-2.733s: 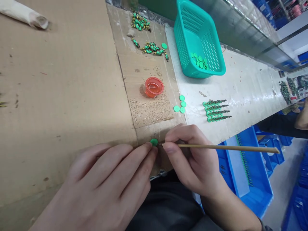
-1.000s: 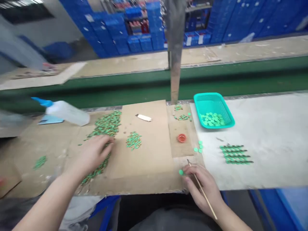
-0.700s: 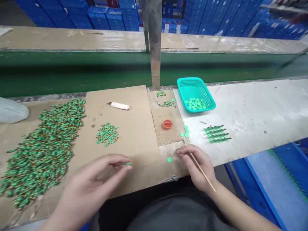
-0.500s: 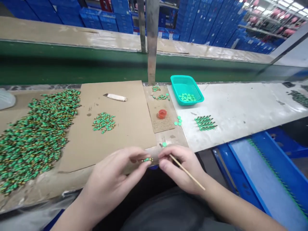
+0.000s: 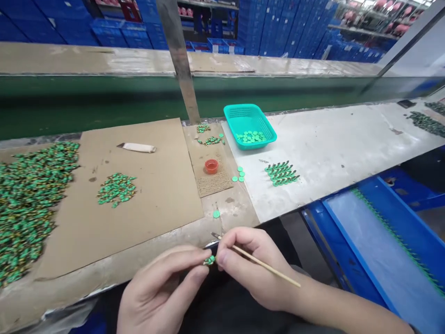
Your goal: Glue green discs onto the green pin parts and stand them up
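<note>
My left hand (image 5: 163, 290) pinches a small green and yellow piece (image 5: 209, 260) between thumb and forefinger, just off the table's near edge above my lap. My right hand (image 5: 255, 271) meets it fingertip to fingertip and also touches the piece, while a thin wooden stick (image 5: 259, 262) lies across its fingers, tip pointing up-left. A single green disc (image 5: 216, 214) rests on the cardboard just beyond my hands.
A red cup (image 5: 211, 165) sits on a small cardboard patch. The teal basket (image 5: 267, 126) holds green discs. Loose discs (image 5: 239, 174), a row of finished pieces (image 5: 281, 173), a small pile (image 5: 116, 188) and a large heap (image 5: 26, 195) lie about. Blue bins (image 5: 382, 241) stand right.
My left hand fetched a small green piece from the left and brought it to my right hand. Both hands drew back toward my lap, and the view swung up and left.
</note>
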`<action>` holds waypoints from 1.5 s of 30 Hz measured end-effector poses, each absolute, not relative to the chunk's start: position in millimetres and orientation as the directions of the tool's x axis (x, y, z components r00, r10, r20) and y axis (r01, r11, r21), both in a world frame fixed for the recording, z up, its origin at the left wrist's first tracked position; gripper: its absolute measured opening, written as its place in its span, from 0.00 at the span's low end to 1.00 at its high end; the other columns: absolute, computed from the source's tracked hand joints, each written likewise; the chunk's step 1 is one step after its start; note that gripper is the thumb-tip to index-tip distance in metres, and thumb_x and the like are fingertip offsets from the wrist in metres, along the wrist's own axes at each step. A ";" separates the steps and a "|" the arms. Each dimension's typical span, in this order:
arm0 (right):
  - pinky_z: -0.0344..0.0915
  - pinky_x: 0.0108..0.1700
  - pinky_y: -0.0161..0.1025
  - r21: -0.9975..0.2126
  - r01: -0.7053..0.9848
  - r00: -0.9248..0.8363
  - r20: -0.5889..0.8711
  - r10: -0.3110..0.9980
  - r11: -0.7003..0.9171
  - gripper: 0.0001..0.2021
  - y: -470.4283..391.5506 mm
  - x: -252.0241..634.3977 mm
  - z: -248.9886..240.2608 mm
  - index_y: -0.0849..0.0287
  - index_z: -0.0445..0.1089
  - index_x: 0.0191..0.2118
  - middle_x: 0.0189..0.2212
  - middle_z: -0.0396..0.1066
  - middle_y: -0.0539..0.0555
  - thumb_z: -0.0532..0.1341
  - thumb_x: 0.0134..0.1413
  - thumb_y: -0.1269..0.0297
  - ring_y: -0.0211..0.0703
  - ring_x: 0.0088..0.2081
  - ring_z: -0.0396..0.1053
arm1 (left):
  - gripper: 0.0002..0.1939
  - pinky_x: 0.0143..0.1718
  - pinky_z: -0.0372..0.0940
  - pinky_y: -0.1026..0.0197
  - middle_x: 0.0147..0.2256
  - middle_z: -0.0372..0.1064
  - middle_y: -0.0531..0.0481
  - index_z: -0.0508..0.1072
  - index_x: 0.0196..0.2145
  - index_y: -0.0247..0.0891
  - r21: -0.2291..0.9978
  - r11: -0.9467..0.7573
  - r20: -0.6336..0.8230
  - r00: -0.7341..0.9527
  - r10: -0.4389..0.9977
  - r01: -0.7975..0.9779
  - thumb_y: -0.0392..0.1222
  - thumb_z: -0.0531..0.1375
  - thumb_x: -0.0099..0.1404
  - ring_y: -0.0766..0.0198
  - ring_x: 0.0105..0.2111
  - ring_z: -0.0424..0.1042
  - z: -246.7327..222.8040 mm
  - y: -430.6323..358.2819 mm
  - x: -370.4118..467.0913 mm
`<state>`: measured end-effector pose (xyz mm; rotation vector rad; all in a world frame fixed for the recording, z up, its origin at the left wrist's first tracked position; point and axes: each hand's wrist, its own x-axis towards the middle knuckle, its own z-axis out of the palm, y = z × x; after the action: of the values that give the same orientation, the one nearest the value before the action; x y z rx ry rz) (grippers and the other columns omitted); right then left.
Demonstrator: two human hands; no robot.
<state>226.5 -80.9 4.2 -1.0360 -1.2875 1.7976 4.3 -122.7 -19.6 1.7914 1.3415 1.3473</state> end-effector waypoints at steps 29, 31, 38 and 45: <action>0.83 0.67 0.51 -0.651 0.346 -0.506 0.478 0.718 0.676 0.23 4.3 263.2 -37.6 0.58 0.73 0.72 0.63 0.88 0.63 0.56 0.82 0.80 0.49 0.64 0.86 | 0.06 0.46 0.82 0.65 0.43 0.90 0.59 0.89 0.46 0.55 0.777 -0.292 0.324 0.044 0.945 0.557 0.42 0.71 0.78 0.65 0.40 0.87 -29.3 -42.4 -12.4; 0.84 0.64 0.48 -0.665 0.344 -0.475 0.487 0.734 0.663 0.17 3.9 272.1 -34.0 0.57 0.76 0.68 0.59 0.89 0.61 0.60 0.83 0.77 0.48 0.60 0.88 | 0.07 0.48 0.82 0.64 0.43 0.90 0.60 0.89 0.47 0.56 0.762 -0.319 0.340 0.070 0.938 0.564 0.42 0.72 0.79 0.66 0.40 0.87 -30.9 -41.8 -11.5; 0.84 0.52 0.44 -0.780 0.306 -0.377 0.427 0.822 0.546 0.08 -0.2 282.3 -16.2 0.56 0.84 0.46 0.42 0.85 0.55 0.67 0.83 0.67 0.46 0.47 0.85 | 0.06 0.48 0.82 0.64 0.44 0.90 0.61 0.90 0.47 0.57 0.736 -0.332 0.338 0.104 0.935 0.590 0.43 0.72 0.80 0.66 0.41 0.87 -34.3 -38.0 -10.0; 0.78 0.33 0.36 -0.982 0.088 -0.248 0.142 0.958 0.168 0.33 -14.2 282.2 -8.3 0.45 0.71 0.77 0.29 0.74 0.40 0.72 0.73 0.75 0.38 0.27 0.74 | 0.04 0.48 0.82 0.59 0.43 0.90 0.57 0.90 0.44 0.53 0.704 -0.313 0.310 0.120 0.943 0.638 0.44 0.72 0.79 0.62 0.40 0.87 -32.2 -37.2 -7.4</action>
<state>282.2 -14.2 -8.3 -1.0440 -1.5386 1.2094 -7.4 -37.2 -32.2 2.0062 1.5304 1.0371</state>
